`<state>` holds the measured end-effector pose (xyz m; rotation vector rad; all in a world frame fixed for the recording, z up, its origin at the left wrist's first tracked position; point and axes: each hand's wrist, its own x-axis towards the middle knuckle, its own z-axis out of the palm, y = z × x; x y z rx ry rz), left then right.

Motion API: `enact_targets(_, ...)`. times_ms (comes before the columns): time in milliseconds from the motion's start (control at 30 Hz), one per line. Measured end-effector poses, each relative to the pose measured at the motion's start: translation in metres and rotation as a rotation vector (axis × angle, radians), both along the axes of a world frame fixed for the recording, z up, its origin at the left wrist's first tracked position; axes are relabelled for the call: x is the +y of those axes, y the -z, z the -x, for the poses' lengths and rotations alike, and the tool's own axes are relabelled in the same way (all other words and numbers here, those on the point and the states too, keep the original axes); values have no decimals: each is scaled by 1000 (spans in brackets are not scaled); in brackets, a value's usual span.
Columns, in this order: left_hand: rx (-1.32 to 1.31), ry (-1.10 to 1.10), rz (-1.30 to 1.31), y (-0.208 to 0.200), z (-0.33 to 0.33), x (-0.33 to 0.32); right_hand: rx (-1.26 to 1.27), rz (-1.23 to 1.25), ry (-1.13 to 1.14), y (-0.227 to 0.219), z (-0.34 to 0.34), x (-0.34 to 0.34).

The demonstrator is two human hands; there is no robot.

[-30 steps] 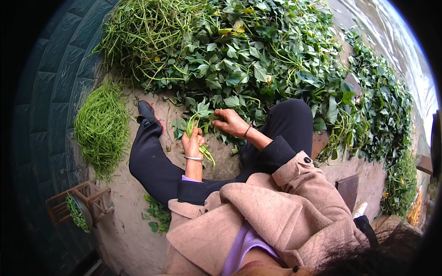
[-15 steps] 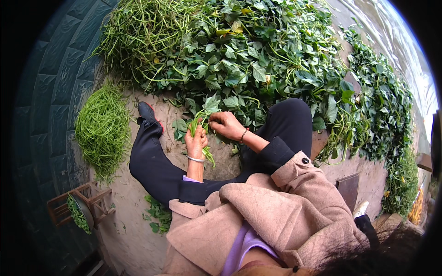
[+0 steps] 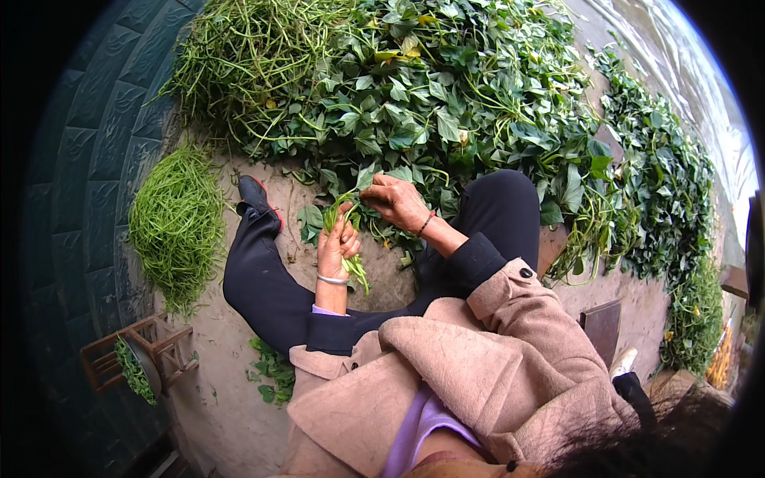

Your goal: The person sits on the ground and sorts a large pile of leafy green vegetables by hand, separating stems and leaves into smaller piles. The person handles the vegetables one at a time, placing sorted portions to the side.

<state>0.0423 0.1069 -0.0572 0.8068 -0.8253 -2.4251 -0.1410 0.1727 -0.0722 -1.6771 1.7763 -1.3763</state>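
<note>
My left hand (image 3: 338, 248) is closed around a small bunch of green stems (image 3: 355, 271), whose ends stick out below and above the fist. Just to its right, my right hand (image 3: 396, 201) pinches the upper end of a leafy stem. A green leaf (image 3: 366, 176) shows beside those fingertips, which partly hide where they grip. Beyond both hands spreads a big heap of leafy vines (image 3: 446, 103). A rounded pile of bare green stems (image 3: 177, 227) lies on the floor at the left.
Tangled stems (image 3: 255, 72) are heaped at the far left. More vines (image 3: 661, 175) lie along the right. A wooden stool (image 3: 171, 346) with leaves beside it stands lower left, near the dark tiled wall (image 3: 80, 191). Loose leaves (image 3: 275, 372) rest by my left leg. A dark board (image 3: 602, 327) is at the right.
My right hand has moved slightly up and turned, its fingers now over the leafy end. The left hand has shifted a little, one finger extending upward along the stems.
</note>
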Motion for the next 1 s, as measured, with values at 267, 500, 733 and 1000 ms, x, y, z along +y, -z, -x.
enact_targets(267,55,6,-61,2,-3,-1,-51,-14,-20,5,-3,-2)
enact_targets(500,45,1,-90,4,0,1,-1129,-198,208,24,-6,-3)
enact_targets(733,115,-13,-145,4,-2,0,-398,94,194,16,13,-5)
enact_targets(1000,95,6,-118,5,-2,0,-479,-69,-99,-1,0,0)
